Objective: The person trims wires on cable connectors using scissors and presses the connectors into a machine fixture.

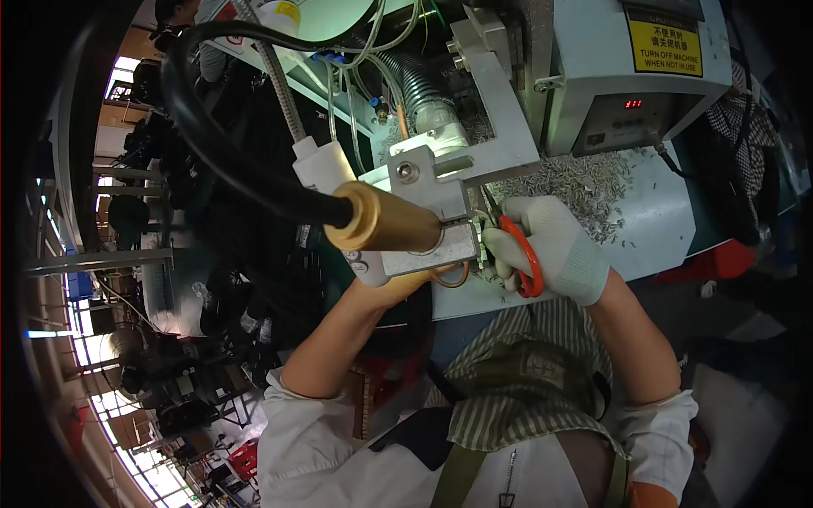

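A white glove covers my right hand (546, 245), which is closed on scissors with red handles (527, 254). The scissor blades point up and away, beside the metal head of the machine (440, 190). My left hand (394, 286) reaches in under the brass cylinder (389, 222) and the metal block; its fingers are hidden there, so what it holds cannot be seen. A small pale green and metallic piece (481, 241) shows between the block and my right hand.
Many small metallic bits (584, 190) lie heaped on the white worktop (669, 212). A control box (644, 110) with a red display and yellow warning label stands at upper right. A thick black cable (220, 152) loops on the left. Another person (174, 17) is partly visible at upper left.
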Demonstrator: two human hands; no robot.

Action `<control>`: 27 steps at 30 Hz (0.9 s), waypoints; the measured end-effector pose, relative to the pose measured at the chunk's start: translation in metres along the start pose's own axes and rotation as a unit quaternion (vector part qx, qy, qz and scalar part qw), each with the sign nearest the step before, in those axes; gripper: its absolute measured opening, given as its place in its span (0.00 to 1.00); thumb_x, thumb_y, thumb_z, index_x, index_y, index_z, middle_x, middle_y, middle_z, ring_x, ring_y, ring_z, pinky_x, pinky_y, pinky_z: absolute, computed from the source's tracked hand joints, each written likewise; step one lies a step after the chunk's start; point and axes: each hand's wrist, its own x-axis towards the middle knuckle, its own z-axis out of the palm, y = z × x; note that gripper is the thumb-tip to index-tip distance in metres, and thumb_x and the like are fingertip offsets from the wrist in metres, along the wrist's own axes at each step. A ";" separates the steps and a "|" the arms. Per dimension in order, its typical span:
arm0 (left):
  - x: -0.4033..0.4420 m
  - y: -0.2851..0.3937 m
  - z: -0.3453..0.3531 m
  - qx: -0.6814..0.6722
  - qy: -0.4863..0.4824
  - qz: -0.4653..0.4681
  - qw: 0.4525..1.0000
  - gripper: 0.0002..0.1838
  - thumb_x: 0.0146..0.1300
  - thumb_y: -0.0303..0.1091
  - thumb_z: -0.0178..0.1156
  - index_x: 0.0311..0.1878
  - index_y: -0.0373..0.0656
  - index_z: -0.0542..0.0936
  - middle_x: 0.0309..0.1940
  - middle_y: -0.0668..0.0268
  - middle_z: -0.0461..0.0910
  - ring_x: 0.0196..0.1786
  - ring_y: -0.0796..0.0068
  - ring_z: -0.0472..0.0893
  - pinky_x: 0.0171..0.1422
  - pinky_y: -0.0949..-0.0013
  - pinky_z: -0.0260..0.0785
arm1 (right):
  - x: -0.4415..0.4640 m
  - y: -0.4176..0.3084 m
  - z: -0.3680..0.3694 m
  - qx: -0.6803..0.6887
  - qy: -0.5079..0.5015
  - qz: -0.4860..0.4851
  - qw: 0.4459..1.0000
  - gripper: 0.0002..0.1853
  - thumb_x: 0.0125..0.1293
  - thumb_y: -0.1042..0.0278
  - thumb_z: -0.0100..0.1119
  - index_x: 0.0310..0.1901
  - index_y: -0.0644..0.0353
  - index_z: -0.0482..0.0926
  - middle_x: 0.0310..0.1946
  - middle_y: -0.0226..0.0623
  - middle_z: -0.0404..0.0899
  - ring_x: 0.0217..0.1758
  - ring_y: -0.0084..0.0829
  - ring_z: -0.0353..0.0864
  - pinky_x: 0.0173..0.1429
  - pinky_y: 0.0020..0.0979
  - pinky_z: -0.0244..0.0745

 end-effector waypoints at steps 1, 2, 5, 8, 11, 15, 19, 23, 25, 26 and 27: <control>-0.002 -0.010 -0.001 0.010 0.013 0.032 0.999 0.17 0.57 0.32 0.67 0.49 0.40 0.78 0.46 0.63 0.80 0.48 0.72 0.80 0.50 0.69 0.74 | -0.001 -0.003 0.000 0.010 0.002 0.015 1.000 0.14 0.62 0.67 0.55 0.24 0.70 0.72 0.14 0.37 0.75 0.15 0.22 0.75 0.20 0.25 0.71; -0.003 -0.017 -0.001 -0.008 0.027 0.049 0.998 0.18 0.55 0.31 0.69 0.48 0.40 0.78 0.45 0.63 0.80 0.47 0.72 0.80 0.49 0.69 0.74 | -0.001 -0.005 0.001 0.019 0.004 0.030 0.999 0.14 0.62 0.67 0.55 0.23 0.70 0.72 0.14 0.37 0.75 0.15 0.22 0.75 0.19 0.26 0.71; -0.005 -0.002 0.003 0.077 0.053 0.065 0.994 0.18 0.54 0.30 0.70 0.47 0.40 0.78 0.44 0.64 0.80 0.45 0.72 0.81 0.48 0.69 0.74 | 0.000 -0.003 0.000 0.023 -0.005 0.018 1.000 0.14 0.63 0.67 0.55 0.23 0.69 0.71 0.13 0.36 0.74 0.14 0.22 0.75 0.19 0.26 0.69; -0.004 -0.003 0.003 0.078 0.049 0.082 0.992 0.17 0.53 0.30 0.70 0.46 0.40 0.78 0.43 0.64 0.80 0.45 0.72 0.80 0.48 0.69 0.74 | 0.002 0.003 0.000 0.033 -0.007 0.013 0.999 0.14 0.63 0.68 0.55 0.23 0.69 0.71 0.13 0.36 0.74 0.14 0.22 0.75 0.18 0.26 0.68; -0.004 -0.002 0.004 0.080 0.043 0.091 0.992 0.17 0.54 0.30 0.69 0.47 0.40 0.78 0.43 0.64 0.80 0.46 0.73 0.80 0.49 0.68 0.74 | 0.002 0.002 0.000 0.028 -0.009 0.010 1.000 0.14 0.63 0.67 0.55 0.24 0.69 0.72 0.13 0.36 0.74 0.14 0.22 0.75 0.19 0.26 0.69; 0.000 0.012 0.007 0.072 0.018 0.051 0.996 0.17 0.58 0.35 0.67 0.50 0.41 0.78 0.45 0.65 0.80 0.46 0.73 0.79 0.51 0.68 0.72 | 0.001 -0.001 -0.001 -0.009 0.002 0.005 1.000 0.15 0.63 0.67 0.56 0.24 0.69 0.72 0.13 0.37 0.75 0.15 0.22 0.75 0.19 0.26 0.69; 0.002 0.028 0.012 -0.037 -0.009 0.026 0.999 0.19 0.61 0.42 0.64 0.50 0.41 0.78 0.42 0.70 0.78 0.45 0.77 0.76 0.50 0.71 0.71 | 0.000 0.000 0.001 -0.009 0.004 0.004 1.000 0.15 0.63 0.66 0.57 0.24 0.69 0.72 0.15 0.38 0.75 0.16 0.22 0.75 0.20 0.26 0.70; -0.015 0.024 0.021 -0.232 0.028 -0.082 0.969 0.08 0.55 0.28 0.62 0.37 0.40 0.74 0.25 0.74 0.70 0.23 0.86 0.66 0.25 0.78 0.55 | -0.016 -0.004 0.009 0.032 0.034 0.025 0.999 0.15 0.63 0.65 0.58 0.27 0.69 0.72 0.15 0.37 0.75 0.18 0.21 0.76 0.22 0.25 0.70; -0.038 0.031 0.033 -0.212 0.018 -0.095 0.973 0.09 0.56 0.23 0.60 0.40 0.38 0.74 0.27 0.73 0.71 0.27 0.85 0.68 0.30 0.79 0.60 | -0.039 -0.003 0.022 0.011 0.048 0.021 0.999 0.14 0.63 0.65 0.57 0.28 0.68 0.72 0.15 0.36 0.75 0.18 0.20 0.76 0.22 0.24 0.71; -0.047 0.031 0.038 -0.217 0.019 -0.097 0.971 0.09 0.56 0.23 0.60 0.40 0.38 0.74 0.27 0.73 0.71 0.27 0.85 0.68 0.30 0.79 0.60 | -0.052 -0.003 0.028 -0.011 0.060 0.017 0.998 0.13 0.64 0.65 0.57 0.29 0.67 0.72 0.16 0.35 0.75 0.18 0.20 0.76 0.23 0.23 0.71; -0.056 0.029 0.045 -0.189 0.018 -0.046 0.981 0.11 0.56 0.22 0.61 0.42 0.37 0.74 0.30 0.73 0.72 0.32 0.86 0.70 0.36 0.79 0.63 | -0.062 -0.009 0.035 -0.008 0.033 0.030 0.999 0.13 0.65 0.65 0.56 0.31 0.67 0.72 0.16 0.33 0.75 0.19 0.19 0.76 0.24 0.22 0.71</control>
